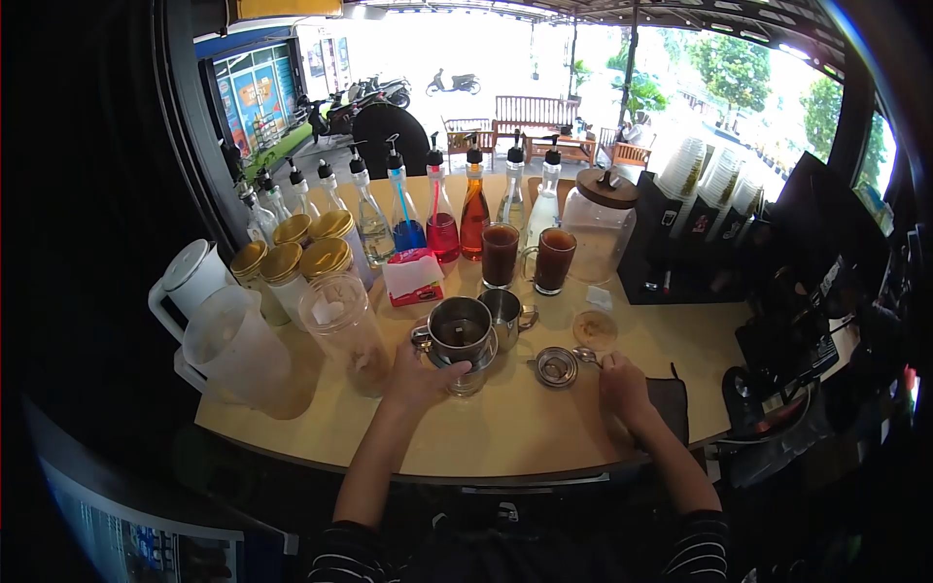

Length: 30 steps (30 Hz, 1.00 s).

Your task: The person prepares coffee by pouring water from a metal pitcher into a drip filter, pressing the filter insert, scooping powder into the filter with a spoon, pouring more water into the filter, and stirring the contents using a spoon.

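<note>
My left hand (pixel 424 377) is closed around the side of a metal drip coffee filter (pixel 460 326), with its thumb across the front. The filter has a side handle, is dark inside, and sits on a clear glass (pixel 467 383). Behind it stands a steel milk jug (pixel 503 321). On the right, my right hand (pixel 625 385) pinches a small metal spoon (pixel 585 356). The spoon's tip is at the edge of a round metal lid or dish (pixel 557 367); whether they touch, I cannot tell. A clear round lid (pixel 595 330) lies beyond the spoon.
Two mugs of dark drink (pixel 501 257) stand behind the jug. Pump bottles (pixel 442 229) line the back. Gold-lidded jars (pixel 326 257), a tall clear container (pixel 345 335) and plastic pitchers (pixel 238 355) fill the left. A cup rack (pixel 680 238) and dark cloth (pixel 668 408) are right.
</note>
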{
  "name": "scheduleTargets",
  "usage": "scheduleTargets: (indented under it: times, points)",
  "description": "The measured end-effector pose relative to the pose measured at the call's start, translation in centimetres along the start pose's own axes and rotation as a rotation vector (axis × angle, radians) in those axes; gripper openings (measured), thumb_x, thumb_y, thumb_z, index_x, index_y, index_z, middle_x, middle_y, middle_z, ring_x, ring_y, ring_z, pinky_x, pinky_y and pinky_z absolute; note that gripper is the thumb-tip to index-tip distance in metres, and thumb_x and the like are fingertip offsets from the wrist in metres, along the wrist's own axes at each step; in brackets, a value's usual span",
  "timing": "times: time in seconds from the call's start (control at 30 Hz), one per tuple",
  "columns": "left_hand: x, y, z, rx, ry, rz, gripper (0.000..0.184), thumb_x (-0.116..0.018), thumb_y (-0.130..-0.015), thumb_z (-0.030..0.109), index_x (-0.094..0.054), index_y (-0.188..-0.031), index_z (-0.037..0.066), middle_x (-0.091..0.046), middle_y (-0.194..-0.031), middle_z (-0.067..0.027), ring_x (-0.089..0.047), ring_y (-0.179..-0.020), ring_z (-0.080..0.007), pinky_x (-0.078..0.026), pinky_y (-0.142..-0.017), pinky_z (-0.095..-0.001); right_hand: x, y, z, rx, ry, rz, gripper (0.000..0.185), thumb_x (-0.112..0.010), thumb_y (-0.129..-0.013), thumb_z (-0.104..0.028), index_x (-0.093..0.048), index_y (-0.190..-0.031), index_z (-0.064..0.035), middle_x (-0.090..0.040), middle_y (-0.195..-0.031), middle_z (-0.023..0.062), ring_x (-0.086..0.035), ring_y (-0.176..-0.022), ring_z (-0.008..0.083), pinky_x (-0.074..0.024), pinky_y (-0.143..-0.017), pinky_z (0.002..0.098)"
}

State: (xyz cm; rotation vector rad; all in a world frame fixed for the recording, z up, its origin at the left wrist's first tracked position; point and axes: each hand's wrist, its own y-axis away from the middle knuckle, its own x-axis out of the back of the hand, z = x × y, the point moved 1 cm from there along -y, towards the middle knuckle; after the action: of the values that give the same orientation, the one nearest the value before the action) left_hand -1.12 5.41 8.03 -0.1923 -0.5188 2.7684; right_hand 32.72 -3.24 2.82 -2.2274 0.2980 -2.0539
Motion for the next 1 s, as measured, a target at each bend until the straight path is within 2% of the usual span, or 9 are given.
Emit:
scheduleTargets:
  times: [0.07, 0.17, 0.23, 0.3, 0.37, 0.57, 0.7, 0.73, 1.0]
  points:
    - [0.0, -0.1, 0.0, -0.009, -0.028, -0.007, 0.074, -0.087, -0.057, 0.009, -0.052, -0.122, 0.003, -0.062, -0.113, -0.008, -0.057, -0.109, -0.0172, -0.043, -0.098, -0.0336, 0.0, -0.5, -0.2, 0.019, 0.064, 0.01, 0.014, -0.054, -0.086, -0.016, -0.056, -0.091, -0.0026, -0.06, -0.094, 0.0175, -0.06, -0.086, 0.0368, -0.0507, -0.072, 0.0443]
    - [0.5, -0.2, -0.7, -0.033, -0.102, -0.019, 0.074, -0.087, -0.057, 0.012, -0.052, -0.122, 0.003, -0.062, -0.113, -0.0077, -0.057, -0.109, -0.0172, -0.042, -0.098, -0.0338, 5.1, -1.3, -2.3, -0.156, -0.081, -0.125, 0.011, -0.051, -0.089, -0.013, -0.055, -0.094, -0.0032, -0.06, -0.097, 0.0185, -0.059, -0.089, 0.0382, -0.0493, -0.071, 0.0451]
    - [0.5, -0.2, -0.4, -0.034, -0.123, -0.018, 0.074, -0.087, -0.058, 0.015, -0.052, -0.122, 0.003, -0.062, -0.114, -0.008, -0.057, -0.109, -0.0181, -0.042, -0.099, -0.0344, 8.9, -1.9, -4.8, 0.168, -0.377, 0.131, 0.02, -0.048, -0.086, -0.007, -0.05, -0.105, -0.0027, -0.06, -0.097, 0.0193, -0.061, -0.09, 0.0375, -0.0493, -0.071, 0.0454]
    - [0.7, -0.2, -0.2, -0.008, -0.162, -0.047, 0.075, -0.087, -0.06, 0.017, -0.051, -0.123, 0.003, -0.062, -0.114, -0.0087, -0.057, -0.11, -0.0187, -0.042, -0.099, -0.0349, 12.8, -2.7, -8.6, 0.356, -0.507, 0.212, 0.022, -0.049, -0.085, -0.004, -0.052, -0.107, -0.0033, -0.06, -0.1, 0.0175, -0.06, -0.089, 0.0394, -0.0481, -0.071, 0.0463]
    - [0.8, -0.2, -0.1, -0.005, -0.189, -0.05, 0.075, -0.087, -0.061, 0.016, -0.051, -0.125, 0.004, -0.061, -0.117, -0.008, -0.056, -0.111, -0.0184, -0.041, -0.1, -0.0351, 15.0, -3.8, -11.9, 0.546, -0.472, 0.151, 0.022, -0.051, -0.082, -0.003, -0.054, -0.103, -0.0015, -0.059, -0.1, 0.0163, -0.06, -0.087, 0.0384, -0.0487, -0.071, 0.0455]
    - [0.6, -0.2, 0.5, -0.01, -0.183, -0.066, 0.078, -0.088, -0.061, 0.018, -0.049, -0.127, 0.003, -0.06, -0.118, -0.0089, -0.056, -0.113, -0.0191, -0.041, -0.1, -0.0351, 14.8, -8.0, -18.1, 0.71, -0.142, -0.005, 0.025, -0.059, -0.076, -0.004, -0.058, -0.101, -0.003, -0.057, -0.093, 0.0118, -0.063, -0.084, 0.0314, -0.052, -0.07, 0.0412]
    - [0.5, -0.1, 0.7, -0.012, -0.204, -0.032, 0.081, -0.088, -0.06, 0.02, -0.048, -0.127, 0.002, -0.061, -0.115, -0.0099, -0.057, -0.11, -0.0192, -0.043, -0.098, -0.0343, 16.9, -9.2, -18.1, 0.787, -0.084, -0.144, 0.017, -0.062, -0.074, -0.007, -0.064, -0.09, -0.0053, -0.061, -0.091, 0.0099, -0.065, -0.081, 0.0296, -0.0535, -0.068, 0.0403]
    - [0.3, -0.1, 0.8, -0.009, -0.203, -0.024, 0.08, -0.088, -0.06, 0.019, -0.048, -0.126, 0.002, -0.061, -0.115, -0.0099, -0.057, -0.111, -0.0189, -0.043, -0.098, -0.0341, 16.5, -9.5, -18.1, 0.769, -0.092, -0.03, 0.009, -0.058, -0.075, -0.004, -0.062, -0.082, -0.0034, -0.058, -0.083, 0.0091, -0.064, -0.077, 0.0319, -0.0523, -0.065, 0.0429]
    - [0.1, 0.0, 1.6, 0.006, -0.196, -0.025, 0.081, -0.088, -0.059, 0.019, -0.047, -0.127, 0.0, -0.059, -0.117, -0.0108, -0.056, -0.112, -0.0184, -0.042, -0.099, -0.0336, 16.7, -10.5, -18.9, 0.883, -0.022, -0.076, 0.02, -0.064, -0.072, -0.007, -0.067, -0.092, -0.0061, -0.063, -0.089, 0.0076, -0.067, -0.083, 0.0264, -0.0546, -0.068, 0.036]
